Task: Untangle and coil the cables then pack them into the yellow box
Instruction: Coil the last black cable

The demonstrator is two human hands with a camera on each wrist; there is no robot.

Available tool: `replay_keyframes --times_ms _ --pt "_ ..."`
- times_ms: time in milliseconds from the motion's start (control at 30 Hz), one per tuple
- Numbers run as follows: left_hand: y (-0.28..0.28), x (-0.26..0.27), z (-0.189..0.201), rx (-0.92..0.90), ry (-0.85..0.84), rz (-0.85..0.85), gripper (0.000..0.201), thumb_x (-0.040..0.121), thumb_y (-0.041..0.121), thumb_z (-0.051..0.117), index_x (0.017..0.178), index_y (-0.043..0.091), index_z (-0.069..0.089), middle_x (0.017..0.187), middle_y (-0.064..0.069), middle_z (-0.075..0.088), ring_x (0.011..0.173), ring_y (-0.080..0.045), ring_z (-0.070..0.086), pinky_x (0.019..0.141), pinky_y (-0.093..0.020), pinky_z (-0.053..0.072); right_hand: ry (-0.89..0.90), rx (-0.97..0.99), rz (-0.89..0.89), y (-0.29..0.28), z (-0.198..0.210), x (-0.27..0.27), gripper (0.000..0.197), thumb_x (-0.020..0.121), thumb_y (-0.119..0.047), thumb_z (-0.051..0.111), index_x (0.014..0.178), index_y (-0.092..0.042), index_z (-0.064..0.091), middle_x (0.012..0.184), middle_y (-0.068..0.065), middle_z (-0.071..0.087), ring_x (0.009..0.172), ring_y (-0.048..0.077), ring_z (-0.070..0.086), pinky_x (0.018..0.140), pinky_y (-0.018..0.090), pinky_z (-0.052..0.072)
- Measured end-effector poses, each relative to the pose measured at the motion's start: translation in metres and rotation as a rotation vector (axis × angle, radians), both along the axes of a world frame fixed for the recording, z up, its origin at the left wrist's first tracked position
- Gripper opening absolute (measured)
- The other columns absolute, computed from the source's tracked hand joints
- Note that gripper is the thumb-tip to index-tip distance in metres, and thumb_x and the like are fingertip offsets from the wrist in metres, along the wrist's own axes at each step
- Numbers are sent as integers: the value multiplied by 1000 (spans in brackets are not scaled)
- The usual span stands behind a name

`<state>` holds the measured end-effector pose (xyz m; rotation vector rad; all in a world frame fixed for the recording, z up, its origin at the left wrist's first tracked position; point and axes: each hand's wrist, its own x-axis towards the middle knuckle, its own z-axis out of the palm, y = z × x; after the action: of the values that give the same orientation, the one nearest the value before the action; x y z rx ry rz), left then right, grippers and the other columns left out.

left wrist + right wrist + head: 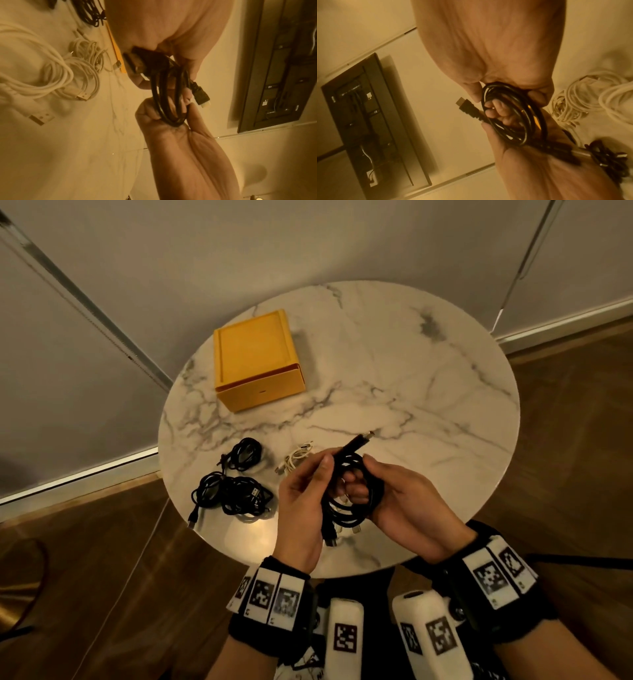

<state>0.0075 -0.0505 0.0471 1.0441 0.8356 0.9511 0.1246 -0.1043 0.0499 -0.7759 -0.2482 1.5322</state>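
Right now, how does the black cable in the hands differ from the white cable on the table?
The black cable is held up in a neat coil by the left hand and right hand; the white cable lies untouched on the table. The black one looks thicker with a bigger plug; the white one is a looser, smaller bundle. Neither is in the yellow box yet.

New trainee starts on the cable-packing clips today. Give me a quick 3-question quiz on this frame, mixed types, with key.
1. True or false: the yellow box is closed.
2. Multiple choice: what do the left hand and right hand hold? A) the white cable B) a black coil C) the box
3. Fill in: apart from the held coil, ___ black bundles lie on the table.

Key: 1 true. 2 B, both hands grip the coil above the table, one plug pointing away. 3 two, a small bundle and a large bundle.
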Motion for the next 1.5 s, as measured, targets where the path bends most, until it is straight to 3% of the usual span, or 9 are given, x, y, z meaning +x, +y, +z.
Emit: replay_keyframes --times_ms 267,400,567,700,800,967,1100,1233,1500 --pt "1 -7 -7 199 212 -95 22 89 25 55 91 4 60 75 -5 69 70 -15 67 69 -26 54 -110 -104 -175 7 -12 -7 33 100 -6 36 71 -3 50 56 4 37 54 13 34 56 24 33" --pt "14 -26 -17 255 300 -104 28 89 38 61 105 14 65 115 1 64 106 -22 63 82 -43 57 -162 -130 -234 10 -17 1 33 102 -16 41 69 -11 43 56 0 31 52 9 27 51 21 24" --pt "19 -55 -1 364 440 -510 13 83 42 60 74 33 58 105 7 52 95 -6 53 73 -17 43 -366 -126 -240 8 -24 1 35 102 -16 41 68 -13 41 56 -3 33 54 10 26 55 23 23" --pt "23 -58 11 589 816 -761 19 90 46 54 70 43 54 90 11 48 80 -6 49 71 -23 41 -607 -77 -188 6 -24 -9 37 102 -17 42 66 -14 42 56 -6 37 54 8 33 56 21 30" --pt "29 -52 21 762 1116 -845 24 96 40 49 80 25 59 81 9 50 78 -10 52 68 -34 42 -813 -69 -155 4 -22 -13 33 101 -21 45 69 -16 48 55 -13 45 53 3 41 58 19 35" --pt "27 -39 32 1237 1499 -857 29 100 39 35 84 20 50 92 -1 61 89 -24 59 63 -29 30 -1072 -53 -108 -2 -20 -19 33 102 -22 45 69 -21 47 60 -9 48 56 1 44 57 18 35" --pt "54 -42 47 1151 1200 -931 29 99 46 35 85 26 51 83 9 54 73 -8 53 63 -28 39 -975 -109 -241 -1 -33 -10 39 103 -23 43 64 -17 46 55 -10 46 54 5 41 60 25 33" --pt "55 -65 38 830 865 -505 24 92 41 50 79 22 56 64 13 56 44 -3 56 51 -21 45 -622 -101 -394 2 -40 -1 40 104 -24 39 64 -18 41 55 -8 36 56 12 29 60 34 20" --pt "20 -61 -7 424 900 -554 23 95 17 59 72 15 60 64 3 68 46 -11 65 46 -19 44 -8 -26 -433 3 -15 -14 33 103 -22 36 73 -9 41 58 1 33 53 10 29 54 21 29"
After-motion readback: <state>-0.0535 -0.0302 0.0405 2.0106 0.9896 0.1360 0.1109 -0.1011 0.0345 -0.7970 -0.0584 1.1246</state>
